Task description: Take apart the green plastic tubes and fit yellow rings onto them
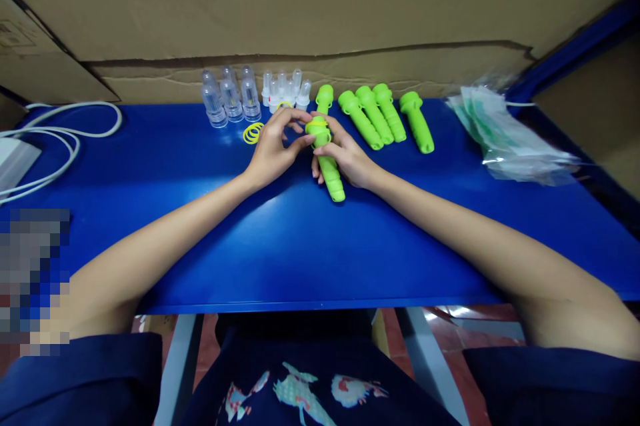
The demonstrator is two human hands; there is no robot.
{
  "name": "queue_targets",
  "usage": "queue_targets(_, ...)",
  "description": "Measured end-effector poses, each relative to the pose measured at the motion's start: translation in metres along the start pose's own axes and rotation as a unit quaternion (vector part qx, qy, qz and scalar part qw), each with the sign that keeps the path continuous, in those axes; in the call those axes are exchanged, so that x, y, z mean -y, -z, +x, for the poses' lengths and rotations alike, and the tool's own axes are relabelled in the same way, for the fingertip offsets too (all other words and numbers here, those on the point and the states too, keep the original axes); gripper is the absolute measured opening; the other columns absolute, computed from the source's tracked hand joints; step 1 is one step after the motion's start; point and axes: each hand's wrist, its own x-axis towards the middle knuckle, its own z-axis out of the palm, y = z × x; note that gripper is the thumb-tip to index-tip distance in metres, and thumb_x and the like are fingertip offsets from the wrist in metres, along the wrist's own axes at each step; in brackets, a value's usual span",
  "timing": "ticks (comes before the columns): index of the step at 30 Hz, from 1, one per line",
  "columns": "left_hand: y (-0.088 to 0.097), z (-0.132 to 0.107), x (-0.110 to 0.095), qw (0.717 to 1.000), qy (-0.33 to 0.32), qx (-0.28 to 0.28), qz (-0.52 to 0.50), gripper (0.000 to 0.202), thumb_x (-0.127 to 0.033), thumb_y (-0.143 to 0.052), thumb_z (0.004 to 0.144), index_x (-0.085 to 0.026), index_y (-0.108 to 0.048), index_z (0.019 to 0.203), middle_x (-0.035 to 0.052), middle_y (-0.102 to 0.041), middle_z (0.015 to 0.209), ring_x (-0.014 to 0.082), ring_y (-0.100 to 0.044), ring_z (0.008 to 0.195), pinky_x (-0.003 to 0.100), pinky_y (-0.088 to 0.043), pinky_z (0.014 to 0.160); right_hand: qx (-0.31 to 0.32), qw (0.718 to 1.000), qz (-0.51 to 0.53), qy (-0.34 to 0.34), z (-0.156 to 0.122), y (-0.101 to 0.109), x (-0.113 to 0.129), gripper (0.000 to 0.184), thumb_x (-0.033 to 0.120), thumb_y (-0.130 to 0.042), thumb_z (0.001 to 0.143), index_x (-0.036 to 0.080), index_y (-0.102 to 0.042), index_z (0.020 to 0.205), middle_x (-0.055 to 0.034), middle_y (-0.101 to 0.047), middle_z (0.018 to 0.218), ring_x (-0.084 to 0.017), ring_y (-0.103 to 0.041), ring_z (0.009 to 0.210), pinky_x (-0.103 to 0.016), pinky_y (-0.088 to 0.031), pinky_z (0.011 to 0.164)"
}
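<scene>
My right hand [349, 156] grips a green plastic handle [330, 169] that lies slanted over the blue table [280, 239]. At the handle's top end sits a yellow ring [317, 124], and the fingertips of my left hand [274, 146] pinch that ring. Loose yellow rings [253, 133] lie just left of my left hand. One more green handle [325, 97] lies right behind my hands.
Several green handles [385, 117] lie in a row at the back right. Clear plastic caps [231, 98] and small white-clear parts [286, 89] stand at the back. Plastic bags [505, 136] lie far right, a white cable [60, 139] far left. Cardboard lines the back wall.
</scene>
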Motion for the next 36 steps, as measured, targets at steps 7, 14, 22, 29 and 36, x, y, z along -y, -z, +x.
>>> queue_targets(7,0.000,0.000,0.003,1.000,0.010,0.014,0.014,0.027,-0.024,-0.080,0.090,-0.021,-0.068,0.114,0.0060,-0.074,0.114,0.0178,-0.069,0.094,0.030,-0.054,0.076,-0.019,1.000,0.005,0.006,-0.001,-0.003,0.002,0.091,0.035,-0.070,0.075,0.020,-0.027,0.154,0.0083,-0.065,0.070,-0.018,-0.061,0.047,-0.029,-0.053,0.040)
queue_targets(14,-0.001,-0.001,-0.004,0.999,-0.002,0.009,0.038,0.023,-0.019,-0.079,0.089,-0.021,-0.067,0.109,0.0041,-0.072,0.108,0.0178,-0.066,0.091,0.033,-0.056,0.086,-0.021,1.000,-0.003,0.017,0.000,-0.002,-0.001,0.078,0.037,-0.072,0.078,0.025,-0.034,0.146,0.0092,-0.062,0.071,-0.016,-0.061,0.047,-0.027,-0.051,0.039)
queue_targets(22,-0.001,-0.001,-0.008,0.999,-0.018,-0.014,0.042,0.020,-0.012,-0.074,0.090,-0.021,-0.068,0.107,0.0037,-0.072,0.105,0.0162,-0.064,0.083,0.032,-0.056,0.085,-0.011,0.999,-0.021,0.030,0.000,0.002,-0.006,0.085,0.043,-0.071,0.084,0.027,-0.027,0.155,0.0083,-0.064,0.073,-0.017,-0.064,0.050,-0.028,-0.054,0.041)
queue_targets(29,0.001,0.000,-0.006,1.000,-0.010,-0.005,0.022,0.020,-0.015,-0.072,0.093,-0.021,-0.069,0.111,0.0051,-0.075,0.109,0.0164,-0.067,0.084,0.033,-0.057,0.086,-0.016,0.999,-0.037,0.033,0.000,0.002,-0.008,0.086,0.046,-0.075,0.084,0.031,-0.029,0.155,0.0062,-0.070,0.085,-0.014,-0.063,0.050,-0.028,-0.054,0.043)
queue_targets(36,0.000,0.000,-0.003,1.000,0.013,0.001,0.003,0.019,-0.033,-0.070,0.101,-0.021,-0.068,0.116,0.0066,-0.078,0.115,0.0146,-0.072,0.085,0.028,-0.058,0.081,-0.037,0.996,-0.062,0.048,0.001,0.001,-0.010,0.091,0.051,-0.080,0.081,0.034,-0.030,0.155,-0.0035,-0.070,0.118,-0.013,-0.064,0.059,-0.031,-0.057,0.051)
